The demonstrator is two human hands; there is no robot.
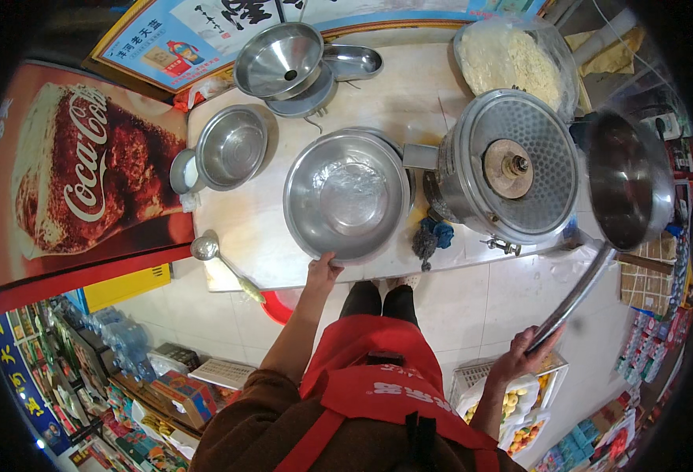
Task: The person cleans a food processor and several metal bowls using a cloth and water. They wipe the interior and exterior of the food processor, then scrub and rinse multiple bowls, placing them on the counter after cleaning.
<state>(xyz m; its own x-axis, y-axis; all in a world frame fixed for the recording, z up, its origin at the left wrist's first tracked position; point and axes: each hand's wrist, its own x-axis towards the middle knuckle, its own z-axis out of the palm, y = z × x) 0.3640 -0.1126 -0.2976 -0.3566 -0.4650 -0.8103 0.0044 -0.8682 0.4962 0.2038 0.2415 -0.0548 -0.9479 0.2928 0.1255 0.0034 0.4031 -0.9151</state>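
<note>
My left hand (324, 272) grips the near rim of a wide stainless steel basin (305, 200) on the table. Another metal rim shows just behind this basin. In my right hand (532, 349) is the long metal handle of a deep steel pan (629, 177), held out past the table's right end. Between them stands a wet grinder (517, 171) with its top off, baring a round grinding stone (507, 168) and a perforated metal screen. Its square spout (420, 157) points towards the basin.
Farther back on the table (252, 224) are a steel hopper (278, 62), a steel bowl (231, 148) and a plastic-covered basin of pale meal (511, 62). A ladle (206, 249) overhangs the front edge. Steel wool (424, 243) lies by the grinder. Fruit crates (511, 401) stand behind me.
</note>
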